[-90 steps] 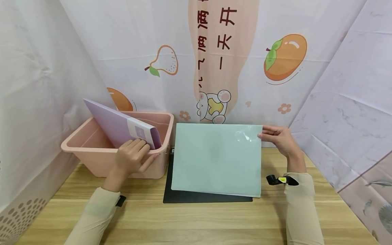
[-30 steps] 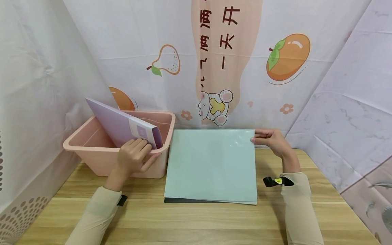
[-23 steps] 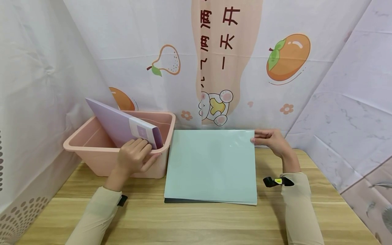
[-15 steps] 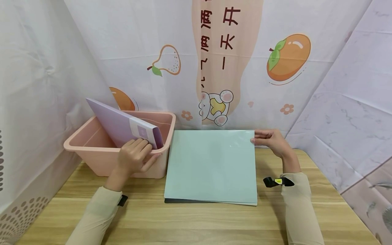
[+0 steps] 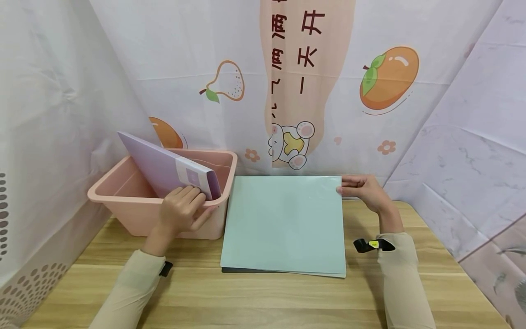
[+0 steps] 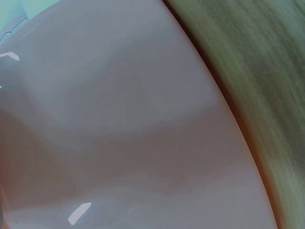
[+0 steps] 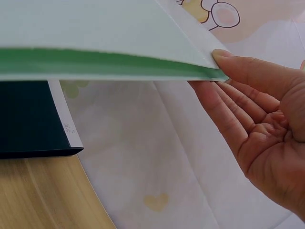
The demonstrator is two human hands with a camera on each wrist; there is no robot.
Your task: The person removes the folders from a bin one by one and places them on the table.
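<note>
The right hand pinches the green folder at its far right corner, thumb on top and fingers beneath. That folder is near the middle of the bench's far edge, just beside the bin and above the black folder (the right wrist view shows a gap between the two on that side). A thin dark strip of the lower one shows along the near edge.

Toward the bench's far left corner stands the bin, with the purple folder leaning in it, one end above the rim. The left hand grips the near rim, fingers curled over (whether they touch the purple folder, I cannot tell).
</note>
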